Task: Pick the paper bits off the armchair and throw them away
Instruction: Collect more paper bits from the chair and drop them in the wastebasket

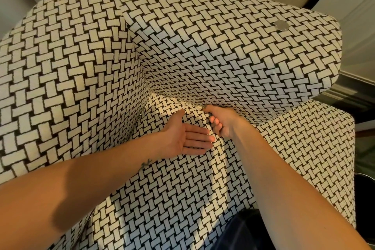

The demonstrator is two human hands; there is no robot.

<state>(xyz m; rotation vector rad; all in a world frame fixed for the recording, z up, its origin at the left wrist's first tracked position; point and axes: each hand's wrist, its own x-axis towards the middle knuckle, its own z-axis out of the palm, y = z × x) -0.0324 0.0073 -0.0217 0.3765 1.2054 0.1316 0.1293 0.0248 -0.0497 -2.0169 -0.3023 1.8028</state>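
Head view is showing the right hand [220, 120] curling, pinching at paper bits [199, 107] in the armchair [203, 50] seat crease, left hand [185, 137] spreading flat beside; bits risk slipping deeper.

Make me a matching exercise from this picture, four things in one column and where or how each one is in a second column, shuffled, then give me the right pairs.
Things:
1. left hand
2. right hand
3. round silver button
4. dark bin

Place or state:
A. on the upper right of the armchair's back cushion
B. open, palm up, flat on the seat
C. at the picture's right edge, beside the chair, only partly in view
D. fingers curled, at the crease where seat meets back cushion

Pairs: 1-B, 2-D, 3-A, 4-C
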